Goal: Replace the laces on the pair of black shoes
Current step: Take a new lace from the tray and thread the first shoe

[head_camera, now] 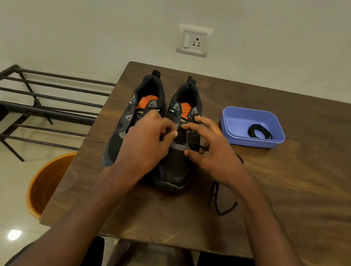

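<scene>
working over the right-hand black mesh trainer (176,154) on a brown wooden table (293,201); left hand (147,142) and right hand (209,150) pinch a loose black lace (217,201) at the lowest eyelets; lacing looks barely begun; next, likely draw both ends even; a coiled lace (259,131) waits in a blue plastic tray (233,117).

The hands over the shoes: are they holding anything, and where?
Both hands work at the right shoe. The right hand pinches a black lace beside its eyelets; the left hand's grip cannot be told.
</scene>
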